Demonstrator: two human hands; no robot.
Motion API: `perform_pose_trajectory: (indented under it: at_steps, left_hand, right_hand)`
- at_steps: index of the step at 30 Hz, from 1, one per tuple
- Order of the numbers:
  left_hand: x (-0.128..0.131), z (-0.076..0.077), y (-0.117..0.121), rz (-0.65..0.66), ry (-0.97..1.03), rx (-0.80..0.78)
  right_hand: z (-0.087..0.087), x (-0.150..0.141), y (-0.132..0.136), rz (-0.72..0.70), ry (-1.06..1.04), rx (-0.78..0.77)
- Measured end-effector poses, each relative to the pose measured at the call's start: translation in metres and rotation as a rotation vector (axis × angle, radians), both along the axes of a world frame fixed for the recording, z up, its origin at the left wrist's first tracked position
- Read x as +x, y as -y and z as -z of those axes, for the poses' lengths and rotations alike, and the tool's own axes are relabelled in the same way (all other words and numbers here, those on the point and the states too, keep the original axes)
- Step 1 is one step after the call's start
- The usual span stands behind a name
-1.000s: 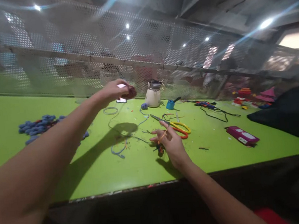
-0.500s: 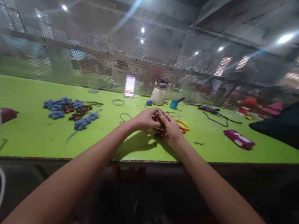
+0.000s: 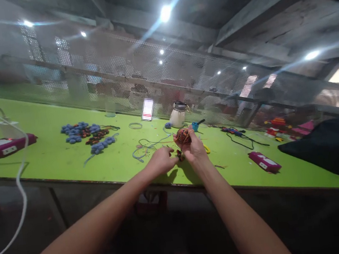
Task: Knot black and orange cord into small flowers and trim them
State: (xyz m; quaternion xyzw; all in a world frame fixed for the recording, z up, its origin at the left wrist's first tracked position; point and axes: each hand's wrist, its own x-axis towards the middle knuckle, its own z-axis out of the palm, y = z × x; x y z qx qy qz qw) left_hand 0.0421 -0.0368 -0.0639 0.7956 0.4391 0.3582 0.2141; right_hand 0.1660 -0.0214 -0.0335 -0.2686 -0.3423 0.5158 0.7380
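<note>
"Left hand [image 3: 161,160] draws down from right hand [image 3: 195,150], whose grip holds the yarn ball [image 3: 183,136] before the white jug [image 3: 178,117]. Left grip?"
"Cannot tell. Yarn-handling, apparently; next move likely calls for steadying the yarn ball."

Single head-worn cam, above and behind the person's bare left hand [image 3: 160,160] and bare right hand [image 3: 195,148], both near mid-frame at close range. Faces forward and down across the long, flat lime-green table [image 3: 49,157] toward the grey perforated screen [image 3: 118,53]. Table edge and screen slope down rightward; frame looks rolled. Grey concrete ceiling [image 3: 131,5] fills the top.
</note>
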Motion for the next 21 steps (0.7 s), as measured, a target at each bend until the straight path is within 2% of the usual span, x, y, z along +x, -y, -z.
perform_pose_trajectory:
  at_steps: [6, 10, 13, 15, 17, 18, 21]
  left_hand:
    - [0.027, -0.006, -0.003, -0.022, 0.123, -0.045]
    - [0.031, -0.008, -0.002, 0.005, 0.252, -0.078]
    - [0.017, -0.007, 0.001, 0.057, 0.297, -0.085]
    - [0.001, -0.006, 0.002, 0.051, 0.295, -0.063]
    - [-0.016, -0.007, 0.002, 0.001, 0.269, -0.021]
    - [-0.024, -0.008, 0.001, -0.028, 0.248, 0.006]
    - [-0.042, -0.012, 0.001, -0.103, 0.172, 0.097]
  right_hand:
    - [-0.03, -0.022, 0.002, -0.006, 0.007, 0.05]
    - [-0.042, -0.025, 0.003, -0.031, 0.049, 0.063]
    - [-0.048, -0.015, 0.006, -0.077, 0.094, 0.018]
    - [-0.049, -0.004, 0.011, -0.163, 0.148, -0.044]
    - [-0.048, 0.006, 0.019, -0.308, 0.244, -0.116]
    - [-0.047, 0.011, 0.023, -0.432, 0.359, -0.149]
    - [-0.041, 0.019, 0.035, -0.497, 0.487, -0.181]
